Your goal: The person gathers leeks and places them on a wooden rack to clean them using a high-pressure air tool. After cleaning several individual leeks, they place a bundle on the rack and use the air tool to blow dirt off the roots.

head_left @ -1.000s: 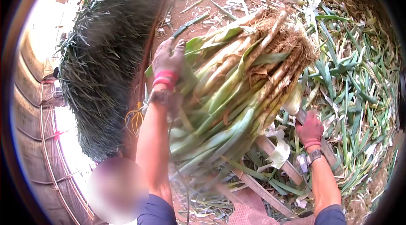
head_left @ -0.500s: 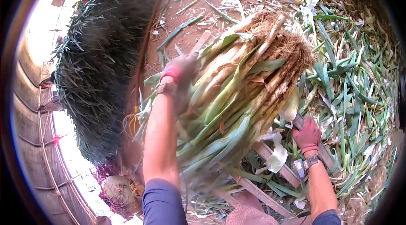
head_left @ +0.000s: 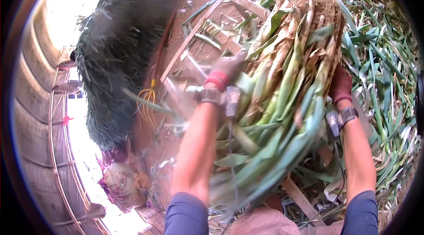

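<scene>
Left edge of the ground: curved plastic wall with wire hoops.
Upper left: dark heap of green leaves, blurred.
Beside the heap's right edge: yellow fork, prongs down on bare red earth.
Upper middle: wooden slats lying flat on the ground.
Centre: left hand, gloved, with a wristwatch below the cuff. Its fingers are closed against the left side of the bundle.
Centre to right: bundle of leeks, raised clear of the ground between both hands. The rooty ends point up and away, and the green leaves hang toward the person.
Right of the bundle: right hand, gloved, pressed to the bundle's right side. Its fingers are hidden behind the stalks, so I cannot tell their grip.
Right edge: cut leaves strewn thickly over the ground.
</scene>
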Tool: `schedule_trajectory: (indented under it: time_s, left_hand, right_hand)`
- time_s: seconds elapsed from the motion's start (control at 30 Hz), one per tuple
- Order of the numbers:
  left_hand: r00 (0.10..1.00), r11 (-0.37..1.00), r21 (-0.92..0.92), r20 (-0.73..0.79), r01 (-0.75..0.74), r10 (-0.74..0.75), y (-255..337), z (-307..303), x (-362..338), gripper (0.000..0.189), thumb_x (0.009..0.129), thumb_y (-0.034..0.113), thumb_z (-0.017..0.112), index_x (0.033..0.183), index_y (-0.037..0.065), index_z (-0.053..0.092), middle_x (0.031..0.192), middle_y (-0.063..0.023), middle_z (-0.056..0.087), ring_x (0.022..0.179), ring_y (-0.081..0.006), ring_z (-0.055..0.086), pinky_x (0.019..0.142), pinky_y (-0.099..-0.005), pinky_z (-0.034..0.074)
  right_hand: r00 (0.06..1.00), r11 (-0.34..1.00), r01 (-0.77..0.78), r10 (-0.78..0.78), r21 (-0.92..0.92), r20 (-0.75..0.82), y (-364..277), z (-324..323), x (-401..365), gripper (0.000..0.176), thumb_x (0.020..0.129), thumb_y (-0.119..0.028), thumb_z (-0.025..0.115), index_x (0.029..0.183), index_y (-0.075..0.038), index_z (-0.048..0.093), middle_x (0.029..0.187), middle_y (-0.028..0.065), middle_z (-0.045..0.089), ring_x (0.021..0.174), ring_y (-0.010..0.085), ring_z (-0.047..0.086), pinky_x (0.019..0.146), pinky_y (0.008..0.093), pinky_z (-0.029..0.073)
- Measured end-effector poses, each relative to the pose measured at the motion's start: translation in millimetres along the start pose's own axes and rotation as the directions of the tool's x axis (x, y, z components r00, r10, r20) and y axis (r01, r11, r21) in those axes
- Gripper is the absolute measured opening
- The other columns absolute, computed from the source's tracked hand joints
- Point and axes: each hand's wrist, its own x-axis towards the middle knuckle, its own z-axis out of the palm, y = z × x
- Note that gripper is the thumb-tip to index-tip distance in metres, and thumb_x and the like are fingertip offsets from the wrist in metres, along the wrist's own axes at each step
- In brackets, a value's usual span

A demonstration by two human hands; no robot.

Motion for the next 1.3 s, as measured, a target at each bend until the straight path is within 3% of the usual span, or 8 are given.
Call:
schedule_trajectory:
  time_s: [0.6,0.63,0.73,0.83,0.97,1.13,1.23,1.3]
  left_hand:
    - [0.964,0.963,0.07,0.066,-0.261,0.256,155.7,180.2,-274.0,0.078,0.103,0.073,0.036,0.125,0.009,0.075,0.124,-0.0319,0.07,0.119,-0.0478,0.066,0.104,-0.0512,0.048]
    - [0.74,0.594,0.487,0.181,-0.64,0.648,139.2,193.3,-263.6,0.037,0.109,0.013,0.041,0.14,0.003,0.058,0.114,-0.025,0.073,0.111,-0.0413,0.071,0.093,-0.0513,0.056]
    - [0.404,0.355,0.42,0.03,-0.835,0.914,91.1,205.9,-235.0,0.046,0.098,0.005,0.059,0.144,0.003,0.058,0.125,-0.0238,0.072,0.11,-0.0422,0.071,0.096,-0.0484,0.057]
    - [0.989,0.956,-0.283,0.1,-0.081,0.113,85.8,180.8,-302.7,0.064,0.107,0.055,0.054,0.147,0.005,0.06,0.128,-0.0163,0.074,0.112,-0.0281,0.072,0.1,-0.0392,0.054]
    - [0.884,0.845,0.309,-0.026,-0.437,0.467,-18.3,199.9,-290.3,0.072,0.113,0.059,0.033,0.143,0.0,0.061,0.134,-0.0256,0.069,0.124,-0.0365,0.067,0.099,-0.0439,0.05]
    - [0.977,0.779,-0.627,0.169,0.005,0.13,-54.6,219.0,-277.8,0.052,0.113,0.042,0.044,0.125,0.001,0.073,0.108,-0.0155,0.076,0.089,-0.0202,0.072,0.078,-0.04,0.059]
    - [0.863,0.898,0.014,0.283,-0.44,0.419,-89.6,192.0,-254.2,0.062,0.113,0.051,0.04,0.145,0.004,0.063,0.132,-0.0113,0.071,0.118,-0.023,0.066,0.103,-0.0378,0.051]
    - [0.472,0.368,0.376,0.236,-0.851,0.849,-109.8,196.2,-248.1,0.039,0.099,0.004,0.062,0.138,0.001,0.056,0.114,-0.0173,0.076,0.094,-0.0278,0.074,0.076,-0.0422,0.06]
  right_hand:
    - [0.904,0.945,-0.313,0.267,-0.092,-0.334,198.5,-61.5,-375.1,0.054,0.092,-0.005,0.053,0.146,-0.001,0.055,0.142,0.0219,0.059,0.136,0.0363,0.054,0.118,0.0475,0.04]
    - [0.854,0.878,-0.36,0.446,0.314,-0.267,203.8,-74.1,-386.0,0.049,0.091,-0.006,0.055,0.139,-0.001,0.06,0.137,0.0225,0.063,0.13,0.0368,0.059,0.114,0.0466,0.044]
    - [0.956,0.941,-0.29,0.278,-0.176,-0.089,162.8,-161.2,-435.7,0.037,0.089,-0.011,0.062,0.124,-0.005,0.07,0.124,0.0233,0.069,0.117,0.0424,0.066,0.103,0.0494,0.053]
    - [0.981,0.986,-0.161,0.165,0.04,-0.105,193.4,-221.8,-491.4,0.037,0.089,-0.018,0.064,0.123,-0.007,0.072,0.118,0.0237,0.072,0.112,0.0438,0.068,0.1,0.0507,0.055]
    - [0.906,0.913,-0.407,0.406,-0.02,0.118,241.9,-328.0,-558.9,0.044,0.088,-0.028,0.066,0.125,-0.006,0.072,0.119,0.0235,0.073,0.113,0.0411,0.069,0.099,0.0488,0.055]
    - [0.917,0.944,-0.329,0.317,-0.01,-0.242,292.6,-324.1,-742.5,0.027,0.093,-0.026,0.067,0.11,-0.006,0.074,0.105,0.0202,0.075,0.099,0.0397,0.071,0.09,0.0469,0.057]
    - [0.812,0.837,-0.479,0.537,0.267,-0.228,308.7,-237.2,-875.7,0.026,0.093,-0.026,0.066,0.097,-0.002,0.072,0.088,0.0254,0.071,0.081,0.0392,0.069,0.078,0.0461,0.056]
    - [0.516,0.48,-0.839,0.851,0.255,0.096,272.4,-201.7,-943.5,0.027,0.087,-0.027,0.069,0.094,-0.002,0.073,0.093,0.0278,0.072,0.085,0.0424,0.072,0.077,0.0487,0.057]
